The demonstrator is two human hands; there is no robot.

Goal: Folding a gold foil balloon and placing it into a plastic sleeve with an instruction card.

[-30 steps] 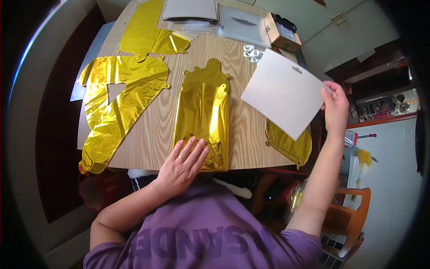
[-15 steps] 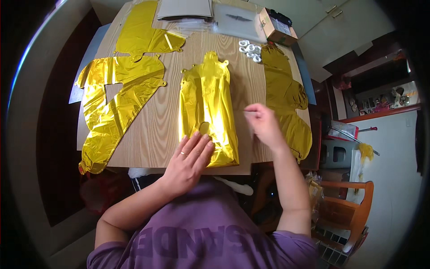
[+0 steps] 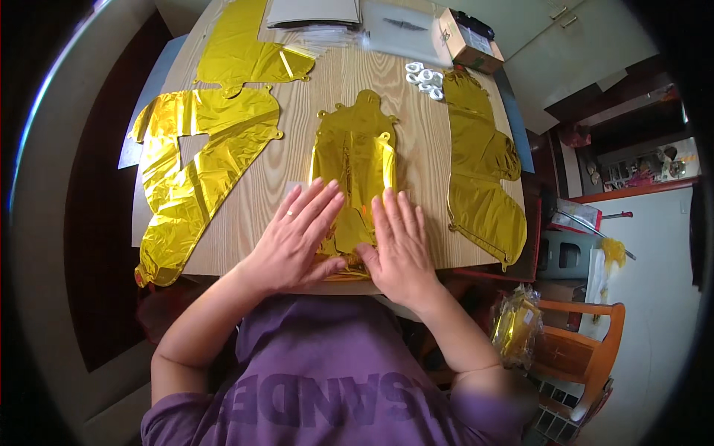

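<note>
A gold foil balloon (image 3: 355, 165), deflated and with its side edges folded inward, lies in front of me at the table's near edge. My left hand (image 3: 297, 238) rests flat along the balloon's left side, fingers stretched out, a ring on one finger. Opposite it, my right hand (image 3: 401, 249) lies with fingers extended over the right side. The thumbs point toward each other near the balloon's lower end, which the hands partly cover. Small tabs with holes stick out around its far end.
Flat gold foil balloons lie at the left (image 3: 208, 156), far left (image 3: 238, 56) and right (image 3: 483, 171) of the wooden table (image 3: 290, 111). Several small white rolls (image 3: 425, 78), a stack of sheets (image 3: 312, 13) and a cardboard box (image 3: 470, 48) stand farther back. A wooden chair (image 3: 587, 349) is at right.
My right hand has come down from beside the balloon onto its right side. My left hand has shifted left, and the balloon now lies flatter with its edges folded in.
</note>
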